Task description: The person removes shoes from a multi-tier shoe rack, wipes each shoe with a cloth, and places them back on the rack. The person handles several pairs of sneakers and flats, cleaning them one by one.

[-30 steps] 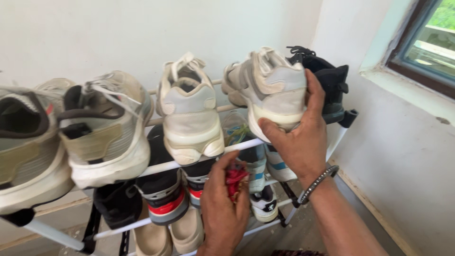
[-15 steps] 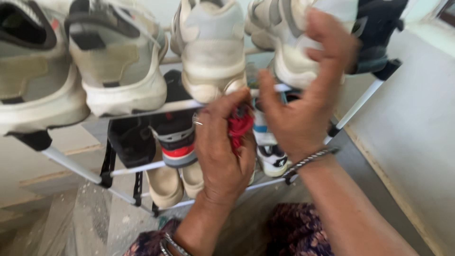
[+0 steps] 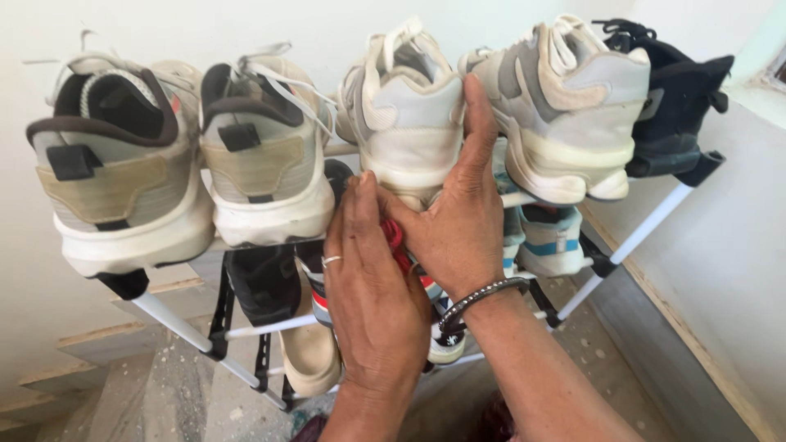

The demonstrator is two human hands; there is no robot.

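The shoe rack (image 3: 630, 237), white tubes on black joints, runs off the picture at both ends, and its lower tiers are mostly hidden behind the arms. On the top rail, left of the fingers, sit two grey and tan sneakers, the far one (image 3: 115, 180) cut off at its left side and the nearer one (image 3: 262, 155) just beside the left fingertips. The white sneaker (image 3: 405, 123) stands directly above both hands; right of the fingers come a cream and grey sneaker (image 3: 565, 106) and a black shoe (image 3: 675, 102) at the rail's end.

The right hand (image 3: 454, 229) has its fingers stretched upward and open, the tips pressed on the right heel edge of the white sneaker, between it and the cream and grey one. The left hand (image 3: 368, 286) lies flat with fingers straight, tips touching the underside of the white sneaker's heel. A red cloth (image 3: 397, 241) shows only as a sliver between the two hands; whether the left fingers grip it I cannot tell.

Half a second ago the right hand was clasping the cream and grey sneaker further right; it has shifted left onto the white one, and the left hand has flattened out.
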